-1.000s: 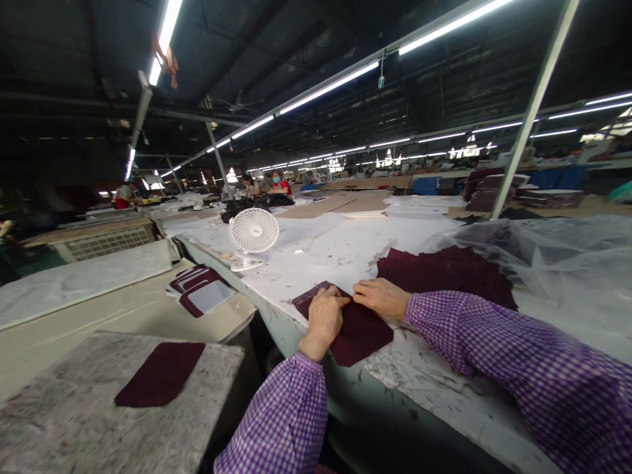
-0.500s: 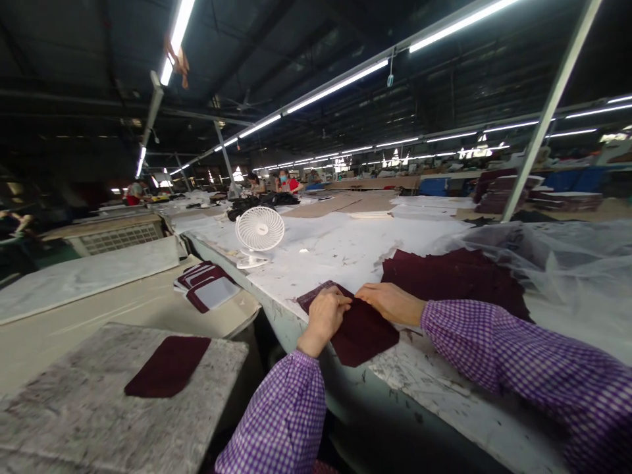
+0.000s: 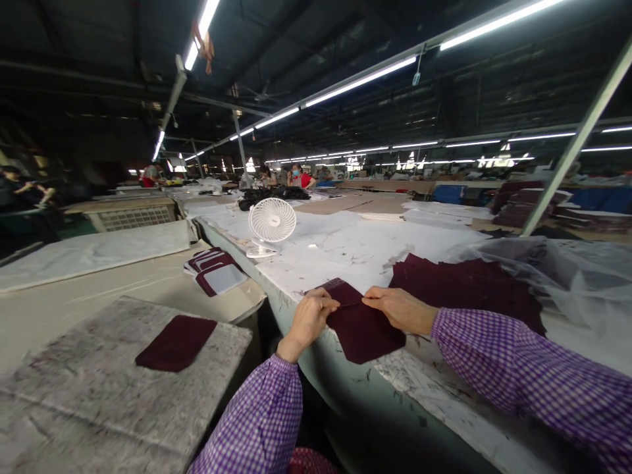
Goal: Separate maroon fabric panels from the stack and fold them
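Maroon panel pinched by left fingers and right fingers, spread beneath them on desk; judged part-worked. Lone piece, well left of fingers, presumably finished; fabric pile, just right, seemingly unworked.

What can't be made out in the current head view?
All head view:
- Underside of the held maroon piece: hidden by its top face.
- Palm of the left hand: hidden by its back.
- Near side of the maroon pile: behind the right sleeve.
- Lettering on the fan: too small.
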`<state>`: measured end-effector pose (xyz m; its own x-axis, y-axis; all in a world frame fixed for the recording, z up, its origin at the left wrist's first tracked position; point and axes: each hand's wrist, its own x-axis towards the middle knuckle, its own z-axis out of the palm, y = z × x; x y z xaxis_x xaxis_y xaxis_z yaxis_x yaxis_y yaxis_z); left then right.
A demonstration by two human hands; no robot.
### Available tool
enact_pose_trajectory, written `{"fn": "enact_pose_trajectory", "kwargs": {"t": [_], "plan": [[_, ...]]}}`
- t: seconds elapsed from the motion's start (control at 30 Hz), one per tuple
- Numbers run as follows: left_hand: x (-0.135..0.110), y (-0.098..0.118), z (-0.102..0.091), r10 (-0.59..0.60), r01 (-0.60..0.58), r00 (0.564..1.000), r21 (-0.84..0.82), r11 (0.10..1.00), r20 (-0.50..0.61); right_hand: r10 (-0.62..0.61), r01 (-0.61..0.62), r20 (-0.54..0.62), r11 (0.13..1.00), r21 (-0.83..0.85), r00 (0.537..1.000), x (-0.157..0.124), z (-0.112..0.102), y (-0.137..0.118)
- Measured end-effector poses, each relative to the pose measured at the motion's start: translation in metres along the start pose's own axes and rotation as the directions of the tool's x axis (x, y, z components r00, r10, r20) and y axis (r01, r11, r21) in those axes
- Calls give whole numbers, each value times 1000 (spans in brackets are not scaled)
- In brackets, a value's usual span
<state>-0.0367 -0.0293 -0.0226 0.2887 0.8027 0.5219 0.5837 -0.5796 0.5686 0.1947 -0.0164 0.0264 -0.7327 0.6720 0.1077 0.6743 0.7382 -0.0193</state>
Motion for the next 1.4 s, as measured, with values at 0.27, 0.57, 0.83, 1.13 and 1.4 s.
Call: {"fn": "enact_pose_trajectory", "kwargs": {"t": [0.27,0.57,0.83,1.13,1.4], "plan": [[-4,4,-2,15,-15,1000,6,1000,-7,67,-5,217,961,-276,974,14,-19,-25],[-7,0,-12,-34,33,999,-52,998,-30,31,57,262,945,-322,965,25,-25,-32],[-16,-4,-16,-61,41,993,-192,981,-96,0,102,307,942,-319,952,32,-32,-40],[-14,0,-19,-111,100,991,-143,985,-76,-13,113,311,945,-306,950,32,-31,-39],[-17,-5,-19,-16,10,999,-125,992,-51,-54,155,342,949,-274,938,42,-38,-36]]}}
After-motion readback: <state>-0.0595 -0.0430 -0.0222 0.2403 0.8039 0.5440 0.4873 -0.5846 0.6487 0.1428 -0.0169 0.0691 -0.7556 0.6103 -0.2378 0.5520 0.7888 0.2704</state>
